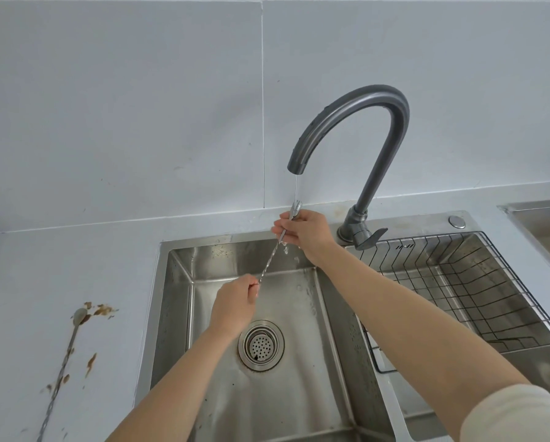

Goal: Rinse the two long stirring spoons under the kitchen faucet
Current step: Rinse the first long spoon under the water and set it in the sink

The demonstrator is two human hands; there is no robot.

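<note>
Your right sleeve [515,413] fills the near corner. Your right hand [305,232] pinches the spoon [271,256] near its bowl under the faucet [362,122] stream; your left hand [235,303] pinches its lower end. The second spoon [64,365] lies on the stained counter [44,266].

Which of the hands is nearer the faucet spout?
Right. The right hand grips the spoon just below the faucet spout; the left hand holds its handle end lower down.

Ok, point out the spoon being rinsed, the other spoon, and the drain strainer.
rinsed spoon [270,260], head view, twisted stem.
second spoon [79,314], head view, its bowl.
drain strainer [260,345], head view, perforated centre.
</note>
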